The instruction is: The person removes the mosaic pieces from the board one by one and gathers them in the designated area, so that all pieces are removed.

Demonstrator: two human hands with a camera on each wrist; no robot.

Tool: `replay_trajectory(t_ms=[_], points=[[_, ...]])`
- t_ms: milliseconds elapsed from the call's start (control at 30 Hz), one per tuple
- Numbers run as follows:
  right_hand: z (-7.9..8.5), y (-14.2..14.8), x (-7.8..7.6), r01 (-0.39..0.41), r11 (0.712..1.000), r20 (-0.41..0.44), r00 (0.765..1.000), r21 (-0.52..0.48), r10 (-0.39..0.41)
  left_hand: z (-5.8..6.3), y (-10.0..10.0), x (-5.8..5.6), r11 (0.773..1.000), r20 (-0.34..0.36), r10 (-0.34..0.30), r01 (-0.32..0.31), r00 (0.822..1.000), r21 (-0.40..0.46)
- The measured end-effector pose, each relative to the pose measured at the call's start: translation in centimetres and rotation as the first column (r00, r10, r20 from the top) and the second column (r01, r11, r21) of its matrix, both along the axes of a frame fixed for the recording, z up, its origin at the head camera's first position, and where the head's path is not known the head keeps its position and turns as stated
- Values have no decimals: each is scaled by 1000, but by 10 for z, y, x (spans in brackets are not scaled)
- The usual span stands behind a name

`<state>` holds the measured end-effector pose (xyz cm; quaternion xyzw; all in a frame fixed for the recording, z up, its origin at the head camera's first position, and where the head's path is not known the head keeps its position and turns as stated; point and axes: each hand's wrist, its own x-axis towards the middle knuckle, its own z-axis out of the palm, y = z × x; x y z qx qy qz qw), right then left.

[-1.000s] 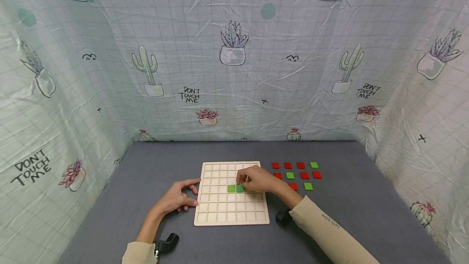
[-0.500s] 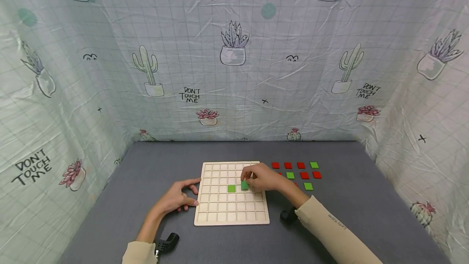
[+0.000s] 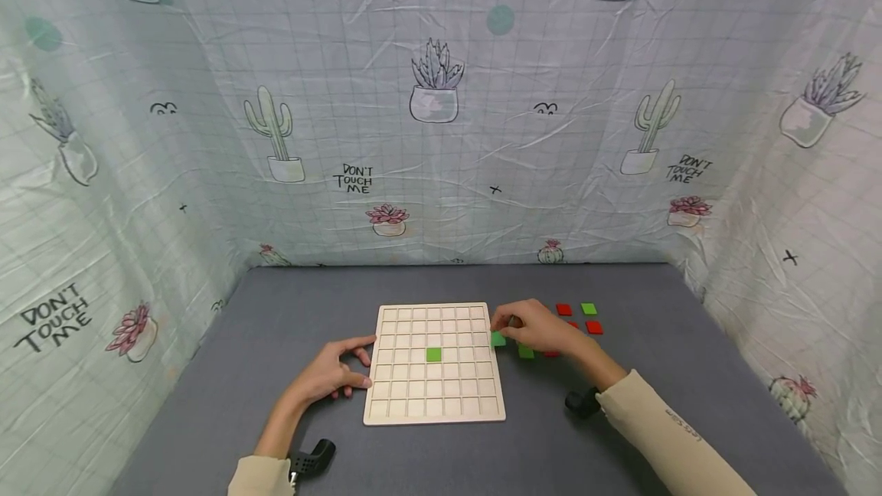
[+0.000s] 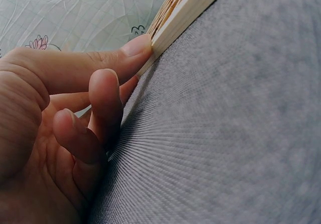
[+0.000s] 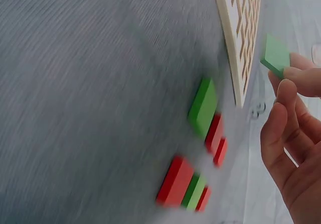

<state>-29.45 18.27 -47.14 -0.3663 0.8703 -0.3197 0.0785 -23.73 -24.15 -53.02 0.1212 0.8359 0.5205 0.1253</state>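
A pale wooden grid board (image 3: 400, 389) lies on the table, one green tile (image 3: 433, 354) in a cell near its middle. My left hand (image 3: 324, 370) rests at the board's left side, thumb and index fingertip touching its edge; the left wrist view shows the thumb (image 4: 100, 66) against the wooden side, other fingers loosely bent. Over the board's right edge, my right hand (image 3: 537, 325) pinches a second green tile (image 5: 275, 56) between thumb and fingertips. Another green tile (image 3: 526, 352) lies on the table just below that hand.
Several red and green tiles, such as a red tile (image 3: 594, 327) and a green tile (image 3: 589, 308), lie right of the board, partly hidden by my right hand. A cactus-print cloth (image 3: 441, 174) surrounds the grey table (image 3: 310, 289).
The right hand has lifted the green tile from the cell beside the other green tile and carried it right, to the board's edge. The left hand stays put.
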Motion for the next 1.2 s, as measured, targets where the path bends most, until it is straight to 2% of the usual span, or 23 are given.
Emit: replay_trajectory(t_ms=[167,367,600,967,1200], points=[[2,25,3,50,999,-20,999,3,-50,0,0,0,1000,0,-8,8,1000,6],[3,50,4,64,998,-44,997,-19,-64,-1,-2,-1,1000,-5,-19,19,1000,11],[4,77,6,121,993,-19,992,-5,-121,-3,-2,-3,1000,-1,-18,18,1000,2],[8,121,16,205,979,-32,978,12,-205,-4,-2,-3,1000,-23,-12,11,1000,-19],[0,146,16,256,966,-23,967,41,-255,-3,-2,-2,1000,-21,-20,20,1000,-16]])
